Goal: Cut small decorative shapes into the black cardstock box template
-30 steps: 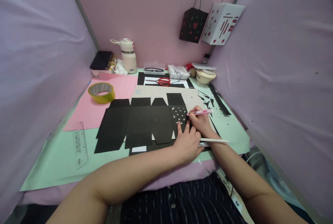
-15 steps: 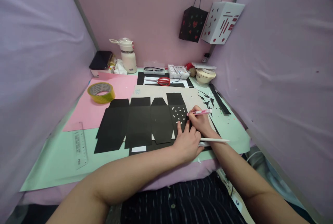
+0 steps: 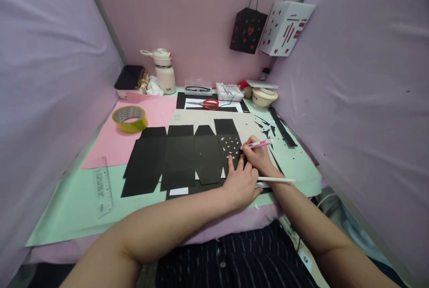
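Note:
A black paper box template (image 3: pixel 180 156) with flaps lies flat across the table, its right panel pierced by several small cut-out shapes. My right hand (image 3: pixel 257 156) is closed around a pink craft knife or pen (image 3: pixel 261 144), whose tip meets that panel's right edge; the exact kind is unclear. My left hand (image 3: pixel 240 185) lies on the lower part of the same panel, fingers stretched out and pressing the paper. Beside it, a slim white stick-like tool (image 3: pixel 278 180) lies partly under the right wrist.
Yellow tape (image 3: pixel 130 119) sits on pink paper (image 3: pixel 157 109). A clear ruler (image 3: pixel 103 189) lies at left. Behind are red-handled scissors (image 3: pixel 210 104), a marker box (image 3: pixel 229 92) and a white bottle (image 3: pixel 165 76). Black scraps (image 3: pixel 268 131) lie right. Black (image 3: pixel 248 31) and white (image 3: pixel 285 29) lanterns hang above.
Both hands stay almost in place. The pink tool's rear end has tipped up very slightly, and the view has shifted a little.

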Motion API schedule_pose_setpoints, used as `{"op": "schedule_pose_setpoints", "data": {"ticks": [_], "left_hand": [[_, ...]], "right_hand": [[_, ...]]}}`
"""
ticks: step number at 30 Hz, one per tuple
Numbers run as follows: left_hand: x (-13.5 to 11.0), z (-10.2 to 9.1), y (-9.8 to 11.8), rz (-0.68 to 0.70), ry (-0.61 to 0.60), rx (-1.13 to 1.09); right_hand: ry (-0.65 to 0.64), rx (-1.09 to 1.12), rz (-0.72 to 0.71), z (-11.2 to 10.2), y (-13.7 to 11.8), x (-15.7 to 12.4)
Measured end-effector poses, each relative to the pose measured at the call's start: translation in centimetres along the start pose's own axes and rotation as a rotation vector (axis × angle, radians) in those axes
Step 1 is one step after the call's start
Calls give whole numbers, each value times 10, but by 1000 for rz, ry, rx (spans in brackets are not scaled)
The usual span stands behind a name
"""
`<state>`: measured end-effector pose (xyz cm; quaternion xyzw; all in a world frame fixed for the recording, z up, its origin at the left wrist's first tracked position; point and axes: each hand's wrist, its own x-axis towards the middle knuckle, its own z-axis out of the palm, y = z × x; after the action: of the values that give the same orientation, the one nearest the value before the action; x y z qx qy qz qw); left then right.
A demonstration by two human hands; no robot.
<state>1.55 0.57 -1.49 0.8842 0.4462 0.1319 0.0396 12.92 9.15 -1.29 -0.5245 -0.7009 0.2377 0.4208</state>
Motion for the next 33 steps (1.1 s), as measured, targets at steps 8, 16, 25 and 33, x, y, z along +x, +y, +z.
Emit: {"op": "schedule_pose_setpoints", "data": {"ticks": [8, 16, 25, 33], "left_hand": [[0, -1, 1, -4, -3, -12], [0, -1, 0, 1, -11, -10], [0, -1, 0, 4, -2, -1], [0, 0, 0, 9, 10, -2]], "right_hand": [[11, 0, -1, 0, 2, 1], [20, 5, -12, 2, 3, 0], [3, 2, -14, 1, 2, 1], [7, 17, -13, 1, 2, 0]]}}
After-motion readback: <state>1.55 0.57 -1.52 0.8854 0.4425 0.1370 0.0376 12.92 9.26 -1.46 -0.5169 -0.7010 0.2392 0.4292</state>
